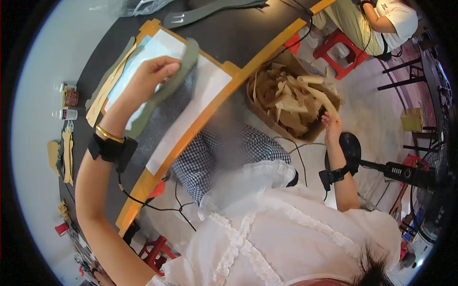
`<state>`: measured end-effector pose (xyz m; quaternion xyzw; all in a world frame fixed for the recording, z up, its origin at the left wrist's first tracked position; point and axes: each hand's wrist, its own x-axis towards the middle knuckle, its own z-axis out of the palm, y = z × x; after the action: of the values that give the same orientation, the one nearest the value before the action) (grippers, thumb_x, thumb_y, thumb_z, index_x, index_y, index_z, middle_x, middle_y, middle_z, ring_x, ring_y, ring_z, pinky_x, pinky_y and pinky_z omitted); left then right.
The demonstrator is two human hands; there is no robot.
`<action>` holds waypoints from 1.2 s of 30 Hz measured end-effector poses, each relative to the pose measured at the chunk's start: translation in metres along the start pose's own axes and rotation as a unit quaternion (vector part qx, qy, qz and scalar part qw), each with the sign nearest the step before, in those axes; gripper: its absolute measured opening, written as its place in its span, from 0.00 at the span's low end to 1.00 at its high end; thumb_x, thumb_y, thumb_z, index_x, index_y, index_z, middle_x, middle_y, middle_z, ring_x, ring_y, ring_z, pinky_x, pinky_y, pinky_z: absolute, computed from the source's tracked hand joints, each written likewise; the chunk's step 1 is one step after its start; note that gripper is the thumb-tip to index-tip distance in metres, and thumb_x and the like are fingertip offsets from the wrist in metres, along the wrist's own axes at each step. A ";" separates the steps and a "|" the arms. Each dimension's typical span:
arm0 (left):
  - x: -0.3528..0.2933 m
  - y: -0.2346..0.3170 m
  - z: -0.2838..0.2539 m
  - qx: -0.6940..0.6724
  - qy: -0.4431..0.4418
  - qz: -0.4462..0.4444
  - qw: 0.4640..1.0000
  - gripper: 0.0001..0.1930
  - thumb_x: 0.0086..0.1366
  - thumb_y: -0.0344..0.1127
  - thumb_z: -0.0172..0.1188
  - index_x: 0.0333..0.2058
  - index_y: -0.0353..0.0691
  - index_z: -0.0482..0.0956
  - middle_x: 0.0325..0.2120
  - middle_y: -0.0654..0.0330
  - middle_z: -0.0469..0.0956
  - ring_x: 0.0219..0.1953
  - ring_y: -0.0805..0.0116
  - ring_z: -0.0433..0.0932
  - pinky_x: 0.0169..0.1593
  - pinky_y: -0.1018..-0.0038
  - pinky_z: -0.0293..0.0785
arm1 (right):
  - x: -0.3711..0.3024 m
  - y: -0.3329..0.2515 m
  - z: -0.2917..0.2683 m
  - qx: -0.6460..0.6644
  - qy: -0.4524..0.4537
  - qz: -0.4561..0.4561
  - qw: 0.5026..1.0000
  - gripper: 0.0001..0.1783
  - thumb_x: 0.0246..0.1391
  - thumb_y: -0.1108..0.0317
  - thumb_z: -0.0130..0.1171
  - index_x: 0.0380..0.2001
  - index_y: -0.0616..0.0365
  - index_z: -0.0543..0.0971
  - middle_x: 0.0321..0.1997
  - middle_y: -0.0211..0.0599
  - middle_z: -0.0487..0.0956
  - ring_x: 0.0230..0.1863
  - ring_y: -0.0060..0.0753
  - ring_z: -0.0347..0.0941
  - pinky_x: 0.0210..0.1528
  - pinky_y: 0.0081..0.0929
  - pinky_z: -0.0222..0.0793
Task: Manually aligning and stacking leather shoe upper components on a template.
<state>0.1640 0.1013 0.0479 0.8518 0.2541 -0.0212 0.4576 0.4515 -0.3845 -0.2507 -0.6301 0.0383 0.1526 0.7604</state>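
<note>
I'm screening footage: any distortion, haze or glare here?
In the head view, the dark table bows at its far edge and black rounds off the corners; in the same view, a misty smear veils part of the checked cloth; there too, a small glare spot sits low at right, and the left hand looks fairly clear.

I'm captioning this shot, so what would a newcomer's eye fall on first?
Probably the cardboard box heaped with tan scraps, right of centre, with the right hand at its edge. Next, likely the long grey-green strip held in the left hand, over the orange-edged white sheet at upper left.
</note>
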 end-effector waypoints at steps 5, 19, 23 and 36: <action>-0.037 -0.010 -0.008 -0.017 0.156 0.042 0.987 0.17 0.72 0.41 0.53 0.48 0.34 0.79 0.39 0.60 0.79 0.45 0.70 0.76 0.53 0.74 0.71 | 0.010 0.044 0.007 -0.378 -0.129 -0.044 0.916 0.41 0.55 0.66 0.63 0.68 0.61 0.57 0.68 0.46 0.64 0.66 0.44 0.62 0.65 0.35 0.59; -0.131 0.040 0.108 -0.718 0.123 0.091 0.679 0.11 0.73 0.43 0.52 0.34 0.42 0.67 0.26 0.68 0.66 0.26 0.79 0.63 0.32 0.79 0.64 | -0.156 -0.128 0.296 -0.171 -0.556 -0.223 0.782 0.03 0.62 0.77 0.52 0.35 0.66 0.74 0.28 0.37 0.77 0.32 0.27 0.72 0.38 0.23 0.68; -0.106 0.049 0.138 -0.717 0.080 0.126 0.681 0.13 0.75 0.42 0.47 0.31 0.44 0.62 0.23 0.70 0.59 0.23 0.80 0.56 0.27 0.82 0.55 | -0.172 -0.145 0.310 -0.056 -0.606 -0.287 0.740 0.06 0.68 0.71 0.42 0.34 0.59 0.64 0.26 0.34 0.70 0.31 0.28 0.66 0.39 0.26 0.64; -0.112 0.072 0.131 -0.490 0.168 0.128 0.846 0.06 0.70 0.28 0.55 0.33 0.34 0.75 0.27 0.67 0.72 0.27 0.82 0.65 0.30 0.84 0.63 | -0.192 -0.176 0.307 0.126 -0.687 0.100 0.709 0.30 0.72 0.47 0.32 0.17 0.51 0.62 0.10 0.28 0.62 0.10 0.25 0.57 0.27 0.21 0.63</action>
<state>0.1246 -0.0814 0.0574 0.5326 0.1930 0.3086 0.7641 0.2773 -0.1499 0.0260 -0.2427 -0.4129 0.6117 0.6296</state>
